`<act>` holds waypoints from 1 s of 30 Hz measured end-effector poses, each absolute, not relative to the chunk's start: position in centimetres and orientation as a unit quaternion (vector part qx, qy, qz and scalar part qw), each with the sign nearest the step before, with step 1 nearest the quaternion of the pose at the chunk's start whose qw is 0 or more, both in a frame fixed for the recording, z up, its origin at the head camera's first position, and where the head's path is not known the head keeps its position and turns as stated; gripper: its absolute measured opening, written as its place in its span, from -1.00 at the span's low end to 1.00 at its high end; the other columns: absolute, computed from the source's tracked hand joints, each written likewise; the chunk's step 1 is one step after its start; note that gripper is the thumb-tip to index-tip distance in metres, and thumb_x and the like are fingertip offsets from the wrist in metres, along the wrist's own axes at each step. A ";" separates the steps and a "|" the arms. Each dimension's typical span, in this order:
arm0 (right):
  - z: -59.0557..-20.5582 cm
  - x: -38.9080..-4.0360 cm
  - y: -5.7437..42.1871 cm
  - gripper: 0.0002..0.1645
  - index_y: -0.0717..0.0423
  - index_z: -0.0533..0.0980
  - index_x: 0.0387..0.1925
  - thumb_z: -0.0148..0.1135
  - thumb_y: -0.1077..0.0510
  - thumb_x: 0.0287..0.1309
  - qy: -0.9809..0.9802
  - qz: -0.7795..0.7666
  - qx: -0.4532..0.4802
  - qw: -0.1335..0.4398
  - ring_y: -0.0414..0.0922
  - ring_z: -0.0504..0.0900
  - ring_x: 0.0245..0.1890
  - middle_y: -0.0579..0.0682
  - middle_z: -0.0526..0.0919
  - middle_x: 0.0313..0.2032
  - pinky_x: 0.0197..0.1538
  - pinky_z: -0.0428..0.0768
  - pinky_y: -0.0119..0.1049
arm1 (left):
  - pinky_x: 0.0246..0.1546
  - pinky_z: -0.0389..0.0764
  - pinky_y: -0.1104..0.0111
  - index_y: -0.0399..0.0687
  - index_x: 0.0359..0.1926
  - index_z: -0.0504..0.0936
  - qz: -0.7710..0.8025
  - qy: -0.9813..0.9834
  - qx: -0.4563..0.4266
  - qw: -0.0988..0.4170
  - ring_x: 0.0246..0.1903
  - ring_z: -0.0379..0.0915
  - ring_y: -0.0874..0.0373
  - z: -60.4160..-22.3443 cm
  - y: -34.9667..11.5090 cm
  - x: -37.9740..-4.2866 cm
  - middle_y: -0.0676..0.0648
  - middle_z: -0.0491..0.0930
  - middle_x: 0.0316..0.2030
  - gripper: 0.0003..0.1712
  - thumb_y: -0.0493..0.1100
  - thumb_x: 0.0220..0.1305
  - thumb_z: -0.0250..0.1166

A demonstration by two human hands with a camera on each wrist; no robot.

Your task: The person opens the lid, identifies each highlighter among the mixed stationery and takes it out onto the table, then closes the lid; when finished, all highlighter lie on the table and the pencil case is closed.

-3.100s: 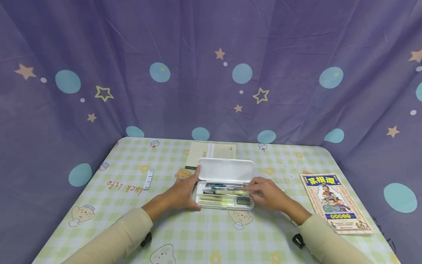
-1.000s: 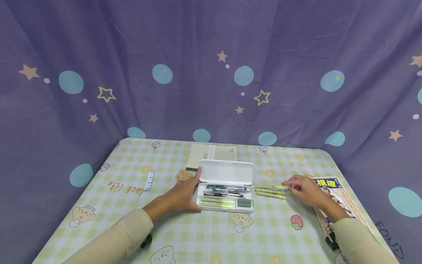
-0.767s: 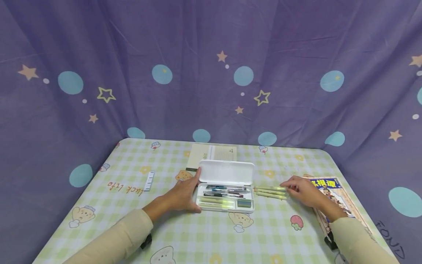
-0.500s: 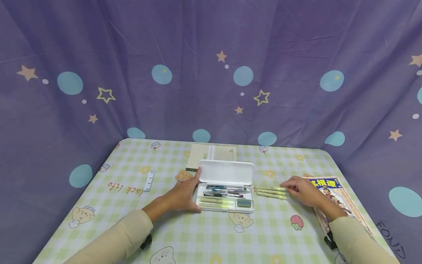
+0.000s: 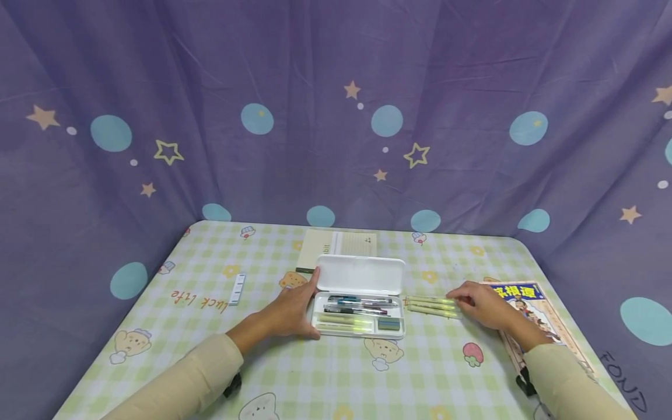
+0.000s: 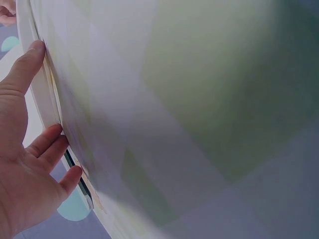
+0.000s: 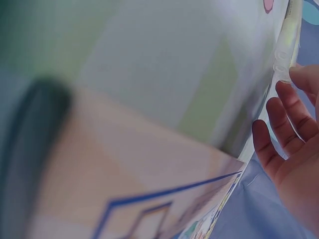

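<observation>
A white pencil case (image 5: pixel 359 335) lies open, lid raised, with dark and clear pens (image 5: pixel 357 309), yellow pens (image 5: pixel 341 322) and a small green-grey block (image 5: pixel 388 323) inside. My left hand (image 5: pixel 287 309) rests against its left end, thumb at the front corner and index finger up by the lid. Both thumb and fingertips touch the case edge in the left wrist view. Right of the case, a row of slim yellow pens (image 5: pixel 431 307) lies on the cloth. My right hand (image 5: pixel 485 304) pinches the right end of the farthest one between thumb and index finger.
Behind the case is a cream notebook (image 5: pixel 315 245), partly covered by the lid. A comic-style book (image 5: pixel 541 315) lies at the right under my forearm. A small white-and-blue strip (image 5: pixel 238 289) is at the left. A checked cloth (image 5: pixel 336 373) covers the table.
My right hand has moved right, from over the case to the yellow pens now lying beside it. In the last half second both hands stay almost still. My left hand keeps its place.
</observation>
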State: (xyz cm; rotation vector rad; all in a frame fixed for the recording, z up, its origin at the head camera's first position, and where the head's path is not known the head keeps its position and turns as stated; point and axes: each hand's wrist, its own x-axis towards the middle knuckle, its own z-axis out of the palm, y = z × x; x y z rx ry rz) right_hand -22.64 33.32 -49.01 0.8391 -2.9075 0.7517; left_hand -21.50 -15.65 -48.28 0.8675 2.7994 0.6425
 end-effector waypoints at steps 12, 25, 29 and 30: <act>-48.9 -22.8 33.3 -0.74 0.04 0.74 -0.09 0.31 0.32 0.23 -0.935 0.235 0.267 0.023 -0.41 0.53 -0.32 -0.14 0.71 -0.24 -0.26 0.53 -0.35 | 0.23 0.40 -0.12 -0.19 0.62 -0.40 0.213 0.932 0.285 0.075 0.36 0.40 -0.08 -48.2 -15.6 -21.5 -0.13 0.53 0.27 0.75 0.27 -0.23 0.68; -47.9 -22.8 32.5 -0.78 0.09 0.73 -0.06 0.31 0.25 0.29 -0.933 0.236 0.269 0.028 -0.42 0.55 -0.32 -0.10 0.69 -0.30 -0.26 0.58 -0.36 | 0.20 0.41 -0.13 -0.22 0.62 -0.38 0.214 0.931 0.285 0.072 0.34 0.42 -0.08 -48.1 -15.6 -21.4 -0.13 0.55 0.24 0.74 0.25 -0.23 0.69; -47.5 -22.6 32.1 -0.77 0.11 0.73 -0.06 0.30 0.30 0.28 -0.926 0.244 0.286 0.038 -0.41 0.57 -0.33 -0.05 0.71 -0.28 -0.28 0.59 -0.35 | 0.19 0.41 -0.13 -0.22 0.62 -0.38 0.215 0.931 0.285 0.073 0.34 0.42 -0.08 -48.1 -15.5 -21.4 -0.13 0.54 0.24 0.74 0.25 -0.24 0.69; -47.4 -22.6 31.9 -0.76 0.11 0.73 -0.07 0.30 0.31 0.27 -0.924 0.247 0.288 0.039 -0.41 0.57 -0.33 -0.04 0.71 -0.28 -0.28 0.59 -0.35 | 0.19 0.41 -0.13 -0.22 0.62 -0.38 0.215 0.932 0.284 0.073 0.34 0.42 -0.08 -48.1 -15.5 -21.4 -0.13 0.54 0.25 0.74 0.25 -0.24 0.69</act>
